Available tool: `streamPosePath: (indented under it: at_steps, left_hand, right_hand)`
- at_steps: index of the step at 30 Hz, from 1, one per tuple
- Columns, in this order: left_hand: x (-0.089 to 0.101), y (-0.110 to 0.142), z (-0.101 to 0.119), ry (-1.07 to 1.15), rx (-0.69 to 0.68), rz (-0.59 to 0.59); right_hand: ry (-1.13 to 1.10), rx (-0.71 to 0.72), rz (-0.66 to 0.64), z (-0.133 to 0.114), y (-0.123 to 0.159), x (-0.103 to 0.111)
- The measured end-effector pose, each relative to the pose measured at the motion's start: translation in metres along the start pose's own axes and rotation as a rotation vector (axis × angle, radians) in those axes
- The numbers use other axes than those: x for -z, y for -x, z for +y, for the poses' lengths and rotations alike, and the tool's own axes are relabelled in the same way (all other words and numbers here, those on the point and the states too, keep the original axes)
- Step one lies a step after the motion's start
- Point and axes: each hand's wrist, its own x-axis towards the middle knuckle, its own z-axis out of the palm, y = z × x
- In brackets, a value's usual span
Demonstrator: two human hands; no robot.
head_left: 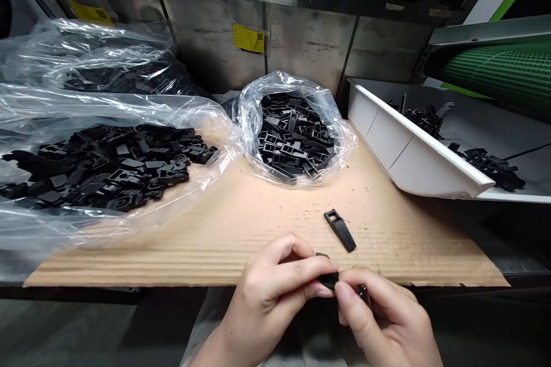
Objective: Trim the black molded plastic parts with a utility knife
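Both hands meet at the near edge of the cardboard sheet (241, 223). My left hand (275, 292) pinches a small black plastic part (329, 280) with fingers and thumb curled round it. My right hand (383, 315) is closed on the same part from the right, and most of the part is hidden by the fingers. A single flat black plastic piece (340, 230) with a square hole at one end lies loose on the cardboard just beyond the hands.
A clear bag (297, 132) holding many black parts stands at the middle back. Larger bags of black parts (107, 166) spread across the left. A white tray (413, 149) with more parts sits at right, below a green conveyor (503, 71).
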Motion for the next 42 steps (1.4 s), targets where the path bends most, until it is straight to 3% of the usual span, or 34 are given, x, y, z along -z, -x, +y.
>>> streamPosePath:
  at_steps: [7, 11, 17, 20, 23, 25, 27, 30, 33, 37, 39, 42]
  left_hand:
    - [-0.001, 0.003, -0.004, -0.074, -0.011, -0.006]
    - [-0.002, 0.003, -0.007, -0.141, -0.071, -0.019]
    - [-0.008, 0.008, -0.011, -0.377, -0.210, -0.006]
    - [-0.006, 0.011, -0.008, -0.271, -0.141, 0.019]
    - [-0.001, 0.007, 0.000, 0.090, 0.177, 0.067]
    - [0.003, 0.000, 0.005, 0.357, 0.407, 0.008]
    - [0.005, -0.009, 0.008, 0.563, 0.528, -0.069]
    - [0.009, -0.017, 0.008, 0.704, 0.542, 0.047]
    - [0.016, -0.019, 0.003, 0.440, 0.555, 0.202]
    - [0.024, -0.016, -0.005, -0.305, 0.488, 0.099]
    - [0.026, -0.014, -0.006, -0.362, 0.465, 0.072]
    - [0.024, -0.009, 0.002, -0.174, 0.502, 0.113]
  right_hand:
    - [-0.177, -0.300, 0.102, 0.002, 0.003, 0.001]
    - [-0.290, -0.371, 0.133, -0.001, 0.003, -0.002]
    - [-0.361, -0.430, 0.045, 0.001, -0.003, -0.006]
    - [-0.272, -0.298, 0.178, 0.004, 0.001, -0.004]
    - [0.030, 0.048, 0.402, 0.004, 0.006, -0.002]
    - [0.169, 0.293, 0.378, 0.003, 0.007, -0.003]
    - [0.180, 0.418, 0.265, 0.003, 0.006, -0.004]
    - [0.126, 0.325, 0.211, 0.008, 0.003, 0.000]
    - [0.097, 0.197, 0.220, 0.015, 0.003, 0.007]
    - [0.055, 0.182, 0.146, 0.019, 0.007, 0.010]
    - [0.025, 0.177, 0.135, 0.018, 0.007, 0.008]
    - [-0.045, 0.116, 0.159, 0.013, 0.006, 0.005]
